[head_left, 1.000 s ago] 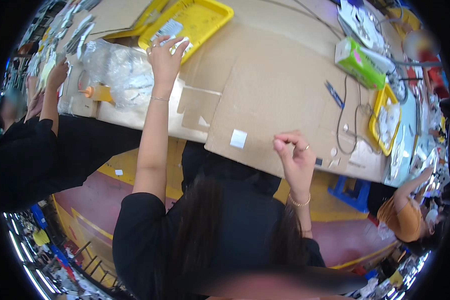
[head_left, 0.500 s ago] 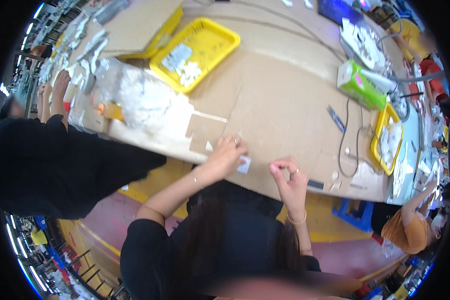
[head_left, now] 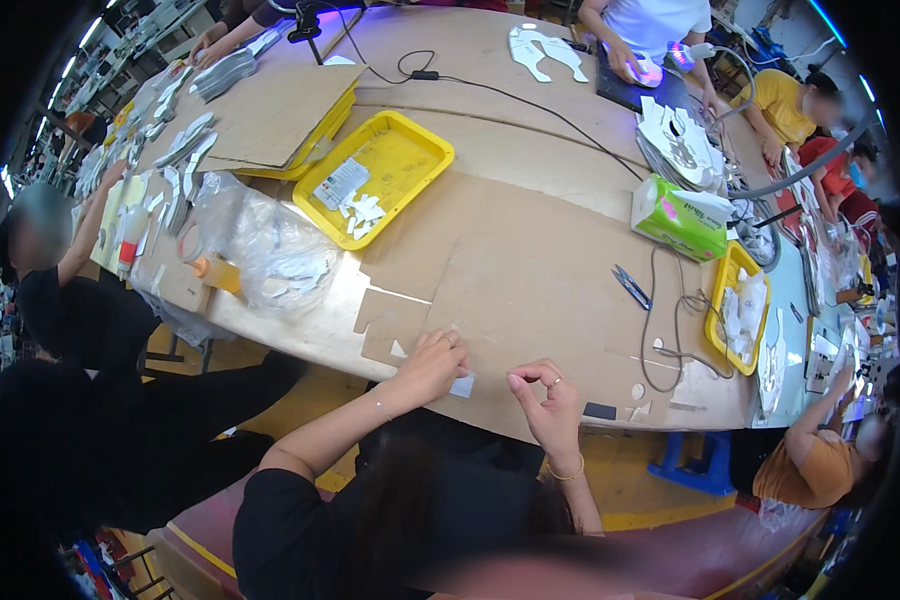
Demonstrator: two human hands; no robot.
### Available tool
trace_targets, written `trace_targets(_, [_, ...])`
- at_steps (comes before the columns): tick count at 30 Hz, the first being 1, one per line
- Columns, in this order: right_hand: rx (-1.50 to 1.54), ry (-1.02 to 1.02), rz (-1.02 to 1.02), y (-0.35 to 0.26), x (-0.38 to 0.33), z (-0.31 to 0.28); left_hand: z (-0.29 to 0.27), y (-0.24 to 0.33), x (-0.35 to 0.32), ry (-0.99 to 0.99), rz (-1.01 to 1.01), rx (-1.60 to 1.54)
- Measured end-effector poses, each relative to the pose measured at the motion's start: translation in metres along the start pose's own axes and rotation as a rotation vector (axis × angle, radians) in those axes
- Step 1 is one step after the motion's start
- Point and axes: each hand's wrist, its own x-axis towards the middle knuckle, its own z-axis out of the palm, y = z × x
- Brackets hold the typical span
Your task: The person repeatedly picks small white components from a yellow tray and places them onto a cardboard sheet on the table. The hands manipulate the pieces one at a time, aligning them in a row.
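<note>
Here, white square (head_left: 462,386) lies nearer left fingers (head_left: 456,350) than right fingers (head_left: 563,386), both grasps unclear

White sq. pc. (head_left: 461,386); yellow rect. plastic tray (head_left: 402,152), dk. smudges; brn. cardboard sheet (head_left: 540,270); green/wht. boxy pack (head_left: 678,222), pink mark.

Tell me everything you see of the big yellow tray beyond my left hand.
The yellow tray is a shallow rectangle with rounded corners and raised rim, apparently plastic, its floor smudged dark. It lies open side up on the tabletop. Small white pieces and a pale flat item lie in its nearer part. Your left hand is apart from it.
</note>
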Motion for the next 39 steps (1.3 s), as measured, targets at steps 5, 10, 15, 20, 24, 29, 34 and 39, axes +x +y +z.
trace_targets(5, [-0.035,0.006,-0.029,-0.001,0.001,-0.004,-0.006,-0.009,0.015,-0.019,-0.080,-0.328])
trace_targets(10, [-0.008,0.028,-0.045,0.001,0.005,-0.007,-0.038,-0.006,0.025,-0.048,-0.349,-0.808])
trace_targets(15, [0.267,-0.004,0.084,0.000,0.012,-0.005,-0.077,0.024,0.031,-0.006,-0.263,-1.240])
trace_targets(20, [0.613,-0.104,0.079,-0.011,0.022,-0.007,-0.113,0.066,0.033,0.023,-0.111,-1.288])
trace_targets(24, [0.761,-0.162,0.003,-0.023,0.028,-0.013,-0.135,0.083,0.034,-0.016,-0.029,-1.189])
trace_targets(29, [0.766,-0.203,0.037,-0.036,0.027,-0.018,-0.145,0.089,0.031,0.009,0.085,-0.971])
trace_targets(34, [0.628,-0.208,0.053,-0.043,0.026,-0.020,-0.152,0.093,0.025,0.055,0.193,-0.733])
trace_targets(39, [0.470,-0.185,-0.046,-0.050,0.025,-0.021,-0.158,0.100,0.021,0.062,0.238,-0.631])
